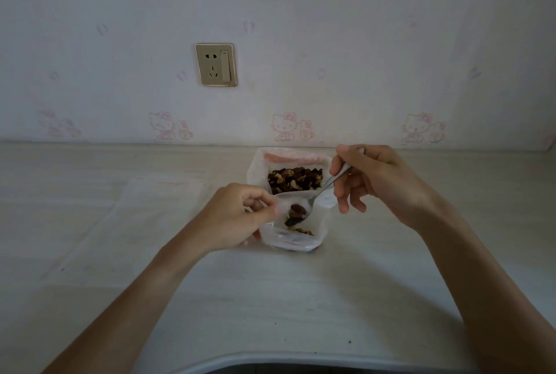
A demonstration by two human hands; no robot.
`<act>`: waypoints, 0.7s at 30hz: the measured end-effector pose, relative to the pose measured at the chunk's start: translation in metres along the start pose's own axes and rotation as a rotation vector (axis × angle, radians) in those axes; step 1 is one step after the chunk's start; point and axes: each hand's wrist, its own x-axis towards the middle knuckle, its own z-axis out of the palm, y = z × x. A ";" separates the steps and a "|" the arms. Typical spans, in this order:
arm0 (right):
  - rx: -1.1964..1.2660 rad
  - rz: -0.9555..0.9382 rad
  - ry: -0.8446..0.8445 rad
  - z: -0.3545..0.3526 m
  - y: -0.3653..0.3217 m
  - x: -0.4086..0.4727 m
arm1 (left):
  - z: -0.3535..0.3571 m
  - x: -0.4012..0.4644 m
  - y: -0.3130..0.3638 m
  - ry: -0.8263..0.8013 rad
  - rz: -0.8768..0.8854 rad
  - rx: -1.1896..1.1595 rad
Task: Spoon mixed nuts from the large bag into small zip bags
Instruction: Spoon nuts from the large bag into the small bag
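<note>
A small clear zip bag (293, 230) stands open on the pale wood-grain table (270, 298), directly in front of me and close to the middle of the view. A few brown nuts (302, 231) lie in its bottom. My left hand (240, 214) pinches the bag's left rim between thumb and curled fingers, holding the mouth open. My right hand (368, 176) grips the handle of a metal spoon (319, 196), fingers wrapped around the upper end, the handle slanting down and to the left. The spoon's bowl sits inside the mouth of the small bag and carries a dark heap of mixed nuts, some of which look to be sliding off the tip toward the bag's bottom. Just behind the small bag, touching or nearly touching it, stands the large bag (258, 169), a clear bag with a pinkish zip strip along its far rim; its mouth is open and it is filled with mixed nuts, brown and pale pieces together. To the left of the large bag, some empty clear zip bags (162, 193) lie flat on the table, hard to make out against the surface. The table meets a pale wall with faint pink cartoon cat prints (284, 127), and a gold-framed wall socket (215, 65) with a switch is mounted above and to the left.
</note>
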 end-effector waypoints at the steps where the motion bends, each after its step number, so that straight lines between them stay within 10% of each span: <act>1: -0.050 -0.038 -0.056 0.001 -0.001 -0.001 | 0.000 0.001 0.001 0.001 -0.004 -0.057; 11: -0.143 -0.224 -0.141 0.001 -0.002 -0.002 | 0.000 0.003 -0.003 -0.041 -0.111 -0.118; 21: 0.241 0.119 0.386 0.005 0.025 0.014 | -0.024 0.003 -0.003 -0.075 -0.119 -0.041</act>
